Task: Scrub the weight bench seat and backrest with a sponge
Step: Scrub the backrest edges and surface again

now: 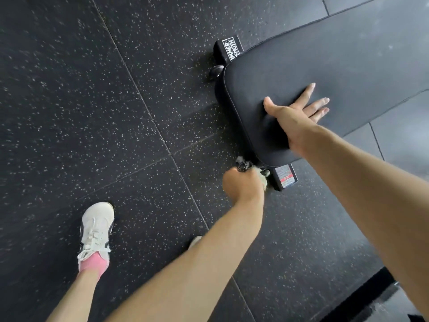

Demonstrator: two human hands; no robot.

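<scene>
Now the right hand (294, 115) lies flat on the bench (348, 54), fingers straight. The left hand (242, 185), fingers curled, grips a pale sponge (264, 175) below the bench's end.

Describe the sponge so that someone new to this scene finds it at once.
Start at the black bench pad, where the right hand lies flat. Just below its rounded near end, the left hand grips the sponge beside the stickered frame foot. It is the only pale greenish thing among the dark pad, foot and floor.
</scene>
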